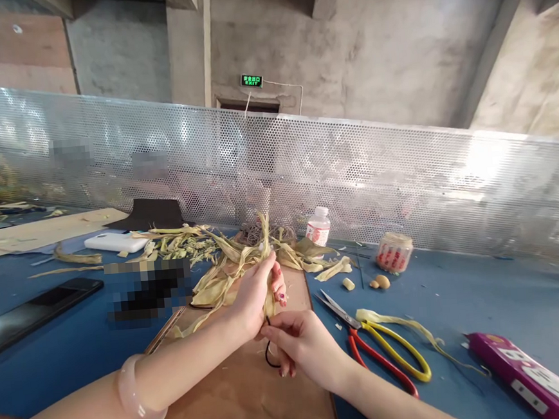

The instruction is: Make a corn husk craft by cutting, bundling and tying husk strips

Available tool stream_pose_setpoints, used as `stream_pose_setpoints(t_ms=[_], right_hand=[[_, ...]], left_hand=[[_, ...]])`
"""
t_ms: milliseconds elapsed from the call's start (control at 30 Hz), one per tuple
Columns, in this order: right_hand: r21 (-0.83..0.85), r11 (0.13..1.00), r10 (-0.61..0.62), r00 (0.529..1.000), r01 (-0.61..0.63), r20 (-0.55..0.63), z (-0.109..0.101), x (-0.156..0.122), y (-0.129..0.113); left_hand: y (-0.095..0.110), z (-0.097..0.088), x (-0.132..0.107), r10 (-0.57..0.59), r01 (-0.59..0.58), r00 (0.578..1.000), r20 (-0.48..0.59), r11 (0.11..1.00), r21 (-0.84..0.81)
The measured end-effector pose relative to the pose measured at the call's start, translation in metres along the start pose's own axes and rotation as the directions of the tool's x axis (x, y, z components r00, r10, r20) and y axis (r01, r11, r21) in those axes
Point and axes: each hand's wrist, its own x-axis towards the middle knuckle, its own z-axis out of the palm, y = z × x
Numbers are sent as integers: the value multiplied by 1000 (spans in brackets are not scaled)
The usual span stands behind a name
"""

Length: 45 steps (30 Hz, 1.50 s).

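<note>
My left hand (257, 295) is wrapped round a bundle of dried corn husks (265, 252), holding it upright over a brown board (255, 392). A pale pink bangle (136, 395) sits on that wrist. Just below, my right hand (302, 343) pinches a thin black thread (270, 355) that loops down under the bundle's lower end. More loose husks (216, 266) lie spread on the table behind the hands.
Red and yellow scissors (382, 350) lie right of the board on the blue table (484, 296). A small white bottle (318, 226), a little jar (394, 252), a purple power strip (534, 376), a black phone (31, 313) and a white power bank (115, 242) stand around. A perforated metal screen (403, 180) closes the back.
</note>
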Motion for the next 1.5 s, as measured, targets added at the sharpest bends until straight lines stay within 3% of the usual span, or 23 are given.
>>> stream_pose_setpoints(t_ms=[133,267,367,467,700,833,933,1033,1133,1200,1267,1400,1500], right_hand=[[-68,997,15,997,-20,-79,2,-2,-1],[-167,986,-16,984,-14,-179,6,-5,1],[-224,974,-19,974,-33,-227,7,-5,1],[-274,961,-29,965,-45,-259,7,-4,0],[-269,963,-52,980,-2,-193,10,-5,-1],[-200,980,-3,995,-17,-98,11,-4,1],[-212,977,-45,996,29,-71,9,-3,2],[-283,943,-235,952,174,-196,3,-2,-2],[-453,849,-444,831,271,-335,-9,-1,-7],[-516,810,-500,785,277,-365,-20,0,-10],[-534,799,-512,778,275,-365,-30,2,-12],[-612,732,-564,771,300,-296,-46,5,-15],[-667,678,-593,766,309,-248,-53,5,-16]], left_hand=[[4,-6,8,1,-4,999,37,998,63],[13,-14,15,-94,91,995,43,994,65],[22,-17,19,-194,192,968,158,981,33],[27,-17,20,-225,237,946,232,971,-22],[20,-10,17,-32,33,979,202,999,-3],[21,-7,13,-8,-18,984,180,990,142],[26,-8,12,9,-63,985,172,950,306],[31,-13,16,31,-114,986,163,841,529],[31,-25,24,-13,-139,983,185,606,783],[28,-33,28,-58,-146,980,189,428,892],[24,-37,30,-100,-196,967,234,292,936],[17,-35,24,-134,-413,885,446,214,885],[14,-31,16,-185,-423,879,438,119,898]])
